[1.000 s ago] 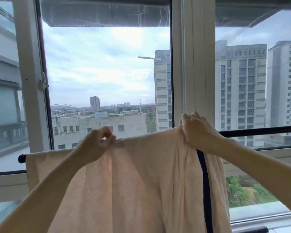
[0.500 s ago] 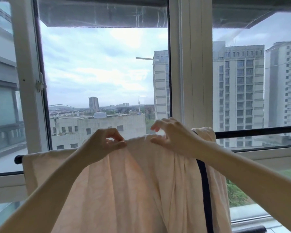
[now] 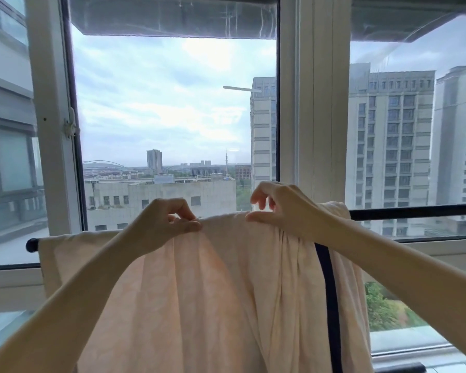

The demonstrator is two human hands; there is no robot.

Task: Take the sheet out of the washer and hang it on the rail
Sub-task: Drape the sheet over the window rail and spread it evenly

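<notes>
Peach sheet (image 3: 213,292) draped over the black rail (image 3: 414,211), both grips at its top fold.
The left grip (image 3: 167,223) pinches the fold between thumb and curled fingers, cloth falling straight below it. The right grip (image 3: 288,208) lies on the bunched cloth just beside, thumb touching the fold, fingers lifted and loosely curled, clasping nothing. A dark stripe (image 3: 328,292) runs down under its wrist.

— Where is the sheet (image 3: 226,292)?
— Over the rail (image 3: 414,211), in front of the window (image 3: 172,117).
— And the hands?
— Both at its top edge: the left hand (image 3: 162,224) left of centre, the right hand (image 3: 283,208) right of it.
</notes>
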